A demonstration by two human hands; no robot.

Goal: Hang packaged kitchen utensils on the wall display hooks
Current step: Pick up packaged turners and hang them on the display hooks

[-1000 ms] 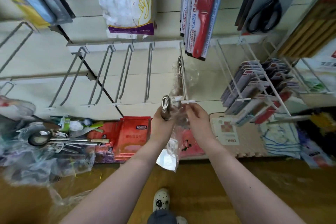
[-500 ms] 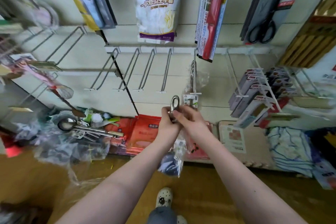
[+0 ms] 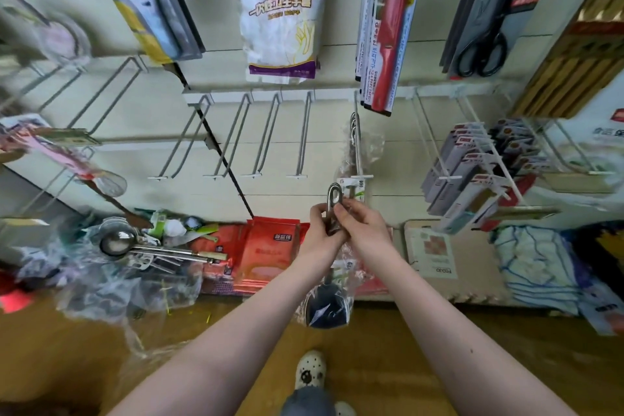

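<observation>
- The left hand (image 3: 322, 230) and the right hand (image 3: 366, 230) meet close to the wall, both curled round the handle of a steel utensil wrapped in a clear plastic bag (image 3: 335, 199)
- The right hand's thumb and forefinger pinch the handle just under its looped end, and the left hand's fingers wrap it from the other side
- The looped end stands up above the fingers, just below and a little left of the tip of a white wire display hook (image 3: 357, 159); the loop is not yet on the hook
- The dark scoop end (image 3: 327, 307) of the utensil hangs below the wrists inside the crinkled bag
- On that hook, several more bagged utensils (image 3: 353, 125) of the same kind sit pushed back toward the wall, and a small printed label (image 3: 351, 184) hangs at its front
- To the left, a row of white wire hooks (image 3: 304, 135) juts from the same rail
- Above hang a white-and-purple bag of disposable gloves (image 3: 280, 10), a red knife in a carded pack (image 3: 388, 30) and black scissors on a grey card (image 3: 483, 51)
- On the floor at the left lie a steel ladle (image 3: 118, 243) among loose clear bags and some flat red packets (image 3: 270, 250)
</observation>
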